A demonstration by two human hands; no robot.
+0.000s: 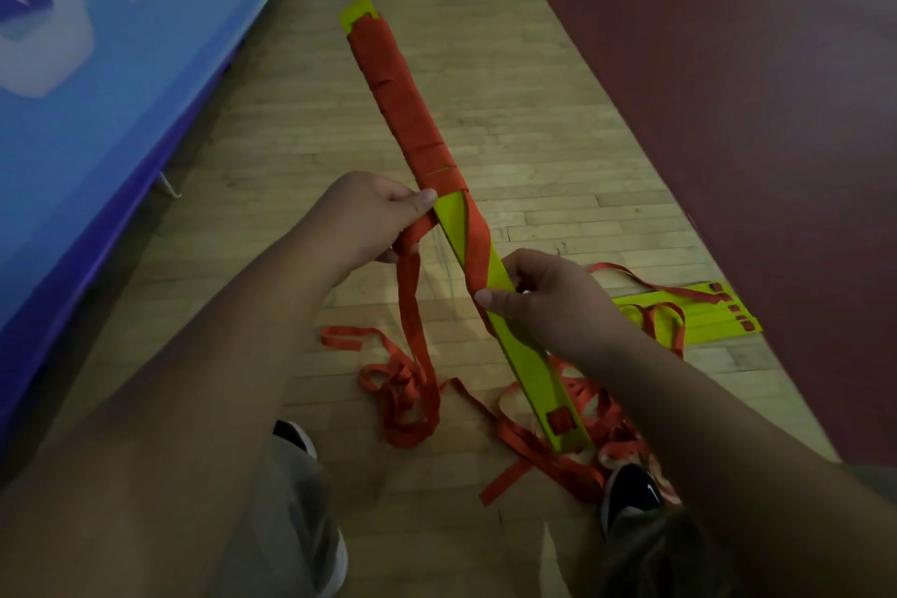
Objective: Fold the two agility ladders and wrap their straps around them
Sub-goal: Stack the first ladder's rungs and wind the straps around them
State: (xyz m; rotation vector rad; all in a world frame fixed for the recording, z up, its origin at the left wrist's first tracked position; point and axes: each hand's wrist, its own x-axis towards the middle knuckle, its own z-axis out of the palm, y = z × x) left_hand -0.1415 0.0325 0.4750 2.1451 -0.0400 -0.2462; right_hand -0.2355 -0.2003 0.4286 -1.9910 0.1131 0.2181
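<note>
Left hand [378, 219] grips the orange webbing strap [410, 287] taut, at nine o'clock of the folded yellow-green plastic ladder [531, 369], likely for another turn; right hand [553, 301] pinches that ladder steady; second yellow-green ladder [704, 316] lies at four o'clock

Dim light; pale wooden strip floor [485, 78] runs diagonally between a slanted blue panel with large blurred white lettering and purple lower edge [121, 63] at left and a flat dark red surface [728, 63] at right.

Bare forearms [233, 345], grey trousers [286, 500] (perhaps shorts), dark shoes [631, 490] with white soles.
</note>
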